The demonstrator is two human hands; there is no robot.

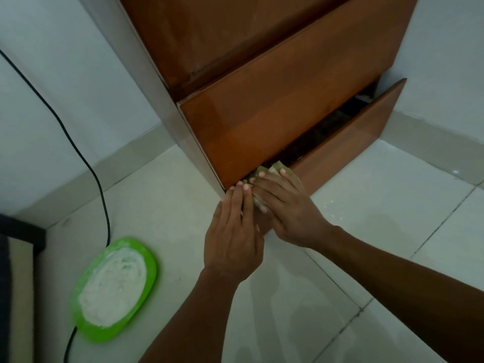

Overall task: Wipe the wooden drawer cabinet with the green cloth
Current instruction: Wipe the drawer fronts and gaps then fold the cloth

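The wooden drawer cabinet point(275, 106) stands against the wall, its bottom drawer point(348, 142) pulled partly out. A green cloth point(264, 172) is bunched at the left end of that drawer's top edge. My right hand point(285, 205) lies over the cloth with straight fingers and presses it on the drawer front. Just to its left, my left hand point(233, 231) has straight fingers whose tips touch the drawer's lower left corner beside the cloth. Most of the cloth is hidden under my right hand.
A green plate point(117, 292) with white paste lies on the tiled floor at the lower left. A black cable point(86, 158) runs down the wall and past the plate. Dark furniture point(15, 271) fills the left edge. Pale floor tiles point(392, 218) lie to the right of the cabinet.
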